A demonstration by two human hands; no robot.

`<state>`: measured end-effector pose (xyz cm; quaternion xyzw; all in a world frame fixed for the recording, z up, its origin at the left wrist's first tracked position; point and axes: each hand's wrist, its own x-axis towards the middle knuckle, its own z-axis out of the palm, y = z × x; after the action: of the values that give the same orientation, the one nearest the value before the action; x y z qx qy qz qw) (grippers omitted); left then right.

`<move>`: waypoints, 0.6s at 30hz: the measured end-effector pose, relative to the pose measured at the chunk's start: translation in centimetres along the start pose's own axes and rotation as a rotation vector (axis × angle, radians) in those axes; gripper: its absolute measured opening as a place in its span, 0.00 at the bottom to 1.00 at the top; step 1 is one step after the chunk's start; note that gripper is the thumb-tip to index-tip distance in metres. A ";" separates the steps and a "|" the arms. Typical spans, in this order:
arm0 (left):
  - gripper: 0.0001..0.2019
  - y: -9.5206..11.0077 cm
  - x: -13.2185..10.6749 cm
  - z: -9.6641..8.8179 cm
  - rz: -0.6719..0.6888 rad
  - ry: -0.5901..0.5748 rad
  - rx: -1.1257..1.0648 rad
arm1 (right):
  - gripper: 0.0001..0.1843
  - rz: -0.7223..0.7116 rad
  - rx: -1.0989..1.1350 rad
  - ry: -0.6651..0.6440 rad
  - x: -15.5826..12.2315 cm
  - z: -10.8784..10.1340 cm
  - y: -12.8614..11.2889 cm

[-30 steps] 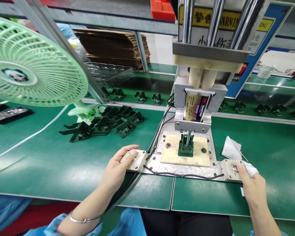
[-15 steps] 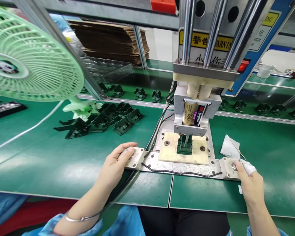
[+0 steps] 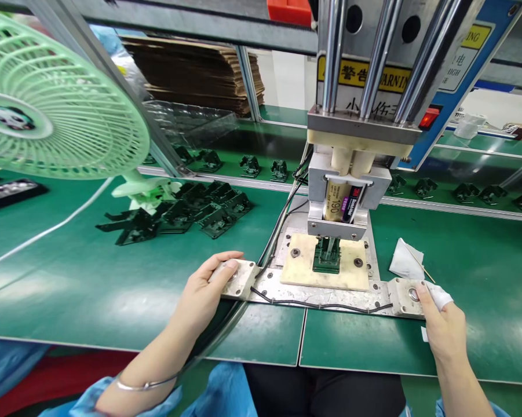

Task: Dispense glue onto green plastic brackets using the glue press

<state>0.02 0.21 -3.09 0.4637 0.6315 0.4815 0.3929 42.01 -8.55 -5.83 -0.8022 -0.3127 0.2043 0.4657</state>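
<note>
My left hand [image 3: 206, 292] is wrapped round the metal button block [image 3: 244, 279] at the left end of a flat metal base, thumb on top. At the other end, my right hand [image 3: 446, 330] grips a matching button block [image 3: 403, 296], its thumb beside the round button; a white wipe [image 3: 441, 296] lies at its fingers. Between them, a dark green plastic part [image 3: 327, 258] sits in the cream fixture plate [image 3: 293, 272]. The press head [image 3: 348, 174], wrapped with two printed sleeves, is down, with its thin tips at the part.
A pile of dark plastic parts [image 3: 217, 208] lies left of the press, near a green fan [image 3: 69, 110]. Several like parts [image 3: 279, 169] stand along the strip behind. A folded white wipe and a thin stick [image 3: 426, 272] lie at right. Black cables [image 3: 272, 249] cross the bench.
The parts on the strip behind have shifted slightly to the right. Both hands stay on the button blocks, and the press head remains down.
</note>
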 end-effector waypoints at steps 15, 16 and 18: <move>0.25 -0.1 0.0 0.0 -0.007 0.004 -0.014 | 0.33 -0.014 0.007 -0.008 0.2 -0.1 0.5; 0.25 -0.1 0.0 0.0 -0.009 0.004 -0.015 | 0.33 -0.018 0.008 -0.005 0.2 -0.1 0.4; 0.25 -0.1 0.0 0.0 -0.013 0.001 -0.013 | 0.33 -0.019 0.014 -0.003 0.2 -0.1 0.4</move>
<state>0.00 0.19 -3.16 0.4568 0.6316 0.4833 0.3985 42.31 -8.61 -6.11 -0.7957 -0.3195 0.2034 0.4727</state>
